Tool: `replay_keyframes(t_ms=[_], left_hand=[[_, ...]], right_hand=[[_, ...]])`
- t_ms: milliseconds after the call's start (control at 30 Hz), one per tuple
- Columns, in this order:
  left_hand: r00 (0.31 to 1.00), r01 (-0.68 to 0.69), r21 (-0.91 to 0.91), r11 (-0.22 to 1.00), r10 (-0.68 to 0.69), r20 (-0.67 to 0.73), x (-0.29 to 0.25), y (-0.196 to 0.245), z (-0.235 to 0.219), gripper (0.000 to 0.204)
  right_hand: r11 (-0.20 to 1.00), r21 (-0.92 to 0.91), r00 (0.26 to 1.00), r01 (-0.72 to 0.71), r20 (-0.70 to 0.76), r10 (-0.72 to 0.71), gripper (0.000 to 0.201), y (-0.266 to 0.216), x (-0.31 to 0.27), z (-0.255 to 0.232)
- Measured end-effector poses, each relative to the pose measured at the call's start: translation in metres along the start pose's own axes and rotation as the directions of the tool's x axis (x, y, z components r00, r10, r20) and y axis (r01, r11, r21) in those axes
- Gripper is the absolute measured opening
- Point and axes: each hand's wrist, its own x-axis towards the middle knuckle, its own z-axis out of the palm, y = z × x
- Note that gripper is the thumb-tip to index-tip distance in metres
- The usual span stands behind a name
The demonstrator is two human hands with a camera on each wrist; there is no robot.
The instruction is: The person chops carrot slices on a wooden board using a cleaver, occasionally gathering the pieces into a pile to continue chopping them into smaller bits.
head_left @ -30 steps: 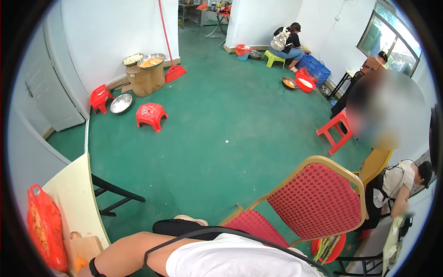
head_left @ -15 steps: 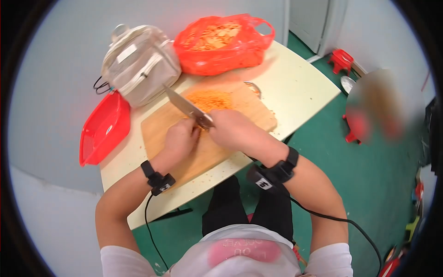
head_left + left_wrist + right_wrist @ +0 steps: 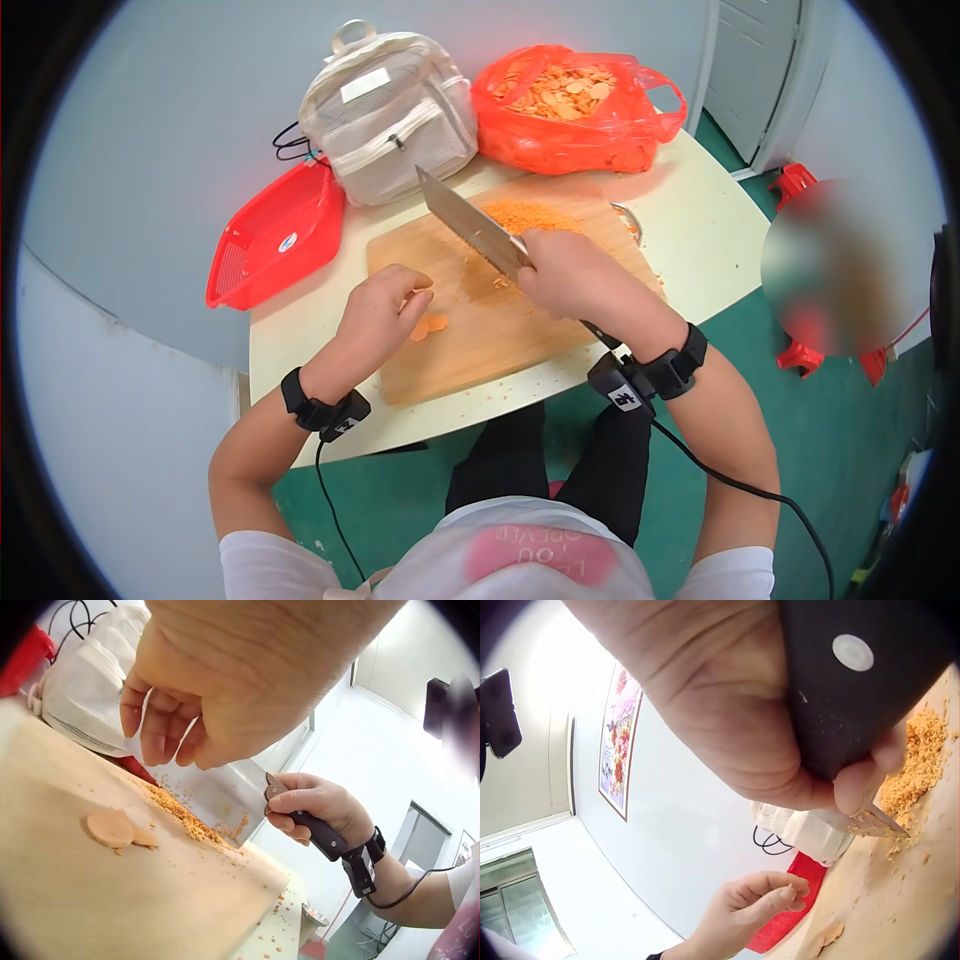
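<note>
My right hand (image 3: 565, 280) grips the black handle of a broad kitchen knife (image 3: 470, 220), its blade slanting up and left over the wooden cutting board (image 3: 530, 330). Finely chopped orange bits (image 3: 525, 215) form a pile beyond the blade, which has crumbs stuck to it in the left wrist view. My left hand (image 3: 375, 315) hovers over the board's left part, fingers loosely bent with nothing seen between them. Just under it lie a few thin round orange slices (image 3: 112, 827), flat on the wood.
Behind the board stand a pale mesh backpack (image 3: 400, 120) and a red plastic bag (image 3: 570, 140) full of orange slices. At left, a red plastic basket (image 3: 275, 245) juts past the table edge. Crumbs dot the cream table (image 3: 705, 235). A metal rim (image 3: 627, 222) shows beyond the board.
The head view swung from the room down to the table. Since half a second ago, my left hand has moved left, away from the knife, uncovering slices; the knife remains in my right hand.
</note>
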Motion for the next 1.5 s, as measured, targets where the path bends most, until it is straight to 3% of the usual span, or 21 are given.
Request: replay_keyframes(t_ms=[100,200,267,367,467,733,900,1000,1067,1200,1267,1367,1500], left_hand=[[0.999,0.048,-0.023,0.999,-0.047,0.025,-0.010,-0.001,-0.003,0.018],[0.996,-0.021,0.042,0.999,0.017,0.091,-0.013,-0.006,0.000,0.021],[0.988,-0.099,0.095,0.991,0.086,0.129,-0.012,-0.009,0.000,0.026],[0.977,-0.023,0.138,0.990,-0.006,0.212,-0.010,-0.004,-0.001,0.027],[0.967,-0.039,0.192,0.981,-0.012,0.255,-0.013,-0.010,0.010,0.027],[0.976,-0.087,0.186,0.979,0.046,0.211,-0.010,-0.015,0.024,0.020],[0.977,-0.144,0.196,0.970,0.108,0.185,0.010,-0.008,0.030,0.016],[0.965,-0.203,0.135,0.970,0.174,0.197,0.031,-0.010,0.041,0.017],[0.918,-0.349,0.031,0.937,0.335,0.213,0.042,-0.010,0.047,0.018],[0.952,-0.245,-0.035,0.969,0.247,0.182,0.043,-0.002,0.050,0.019],[0.954,-0.286,-0.035,0.958,0.288,0.083,0.039,-0.007,0.046,0.019],[0.914,-0.397,0.068,0.915,0.387,0.126,0.034,-0.006,0.044,0.022],[0.913,-0.394,0.054,0.917,0.384,0.136,0.024,0.001,0.051,0.025]], right_hand=[[0.996,-0.093,0.998,-0.006,0.067,0.012,0.020,-0.002,0.010,0.006],[0.996,-0.034,0.993,-0.080,0.087,0.082,0.021,-0.002,0.014,0.007],[0.996,-0.076,0.996,-0.047,0.068,0.053,0.020,-0.003,0.012,0.007],[0.989,-0.143,0.997,-0.041,0.054,0.049,0.021,-0.008,0.010,0.010],[0.990,-0.134,0.994,-0.050,0.086,0.062,0.020,-0.009,0.012,0.007],[0.996,-0.083,0.998,-0.013,0.065,0.018,0.018,-0.005,0.014,0.006],[0.969,-0.224,0.994,-0.107,0.002,0.110,0.023,0.002,0.017,0.002],[0.968,-0.215,0.991,-0.126,0.006,0.131,0.023,0.002,0.016,0.000],[0.968,-0.221,0.993,-0.120,-0.007,0.121,0.023,0.001,0.016,0.000],[0.973,-0.193,0.991,-0.130,-0.046,0.123,0.024,0.006,0.012,0.004],[0.971,-0.199,0.991,-0.132,-0.065,0.121,0.024,0.009,0.012,0.007],[0.970,-0.218,0.992,-0.107,-0.088,0.089,0.023,0.009,0.011,0.009],[0.968,-0.250,0.991,-0.027,-0.132,-0.006,0.021,0.008,0.003,0.020]])
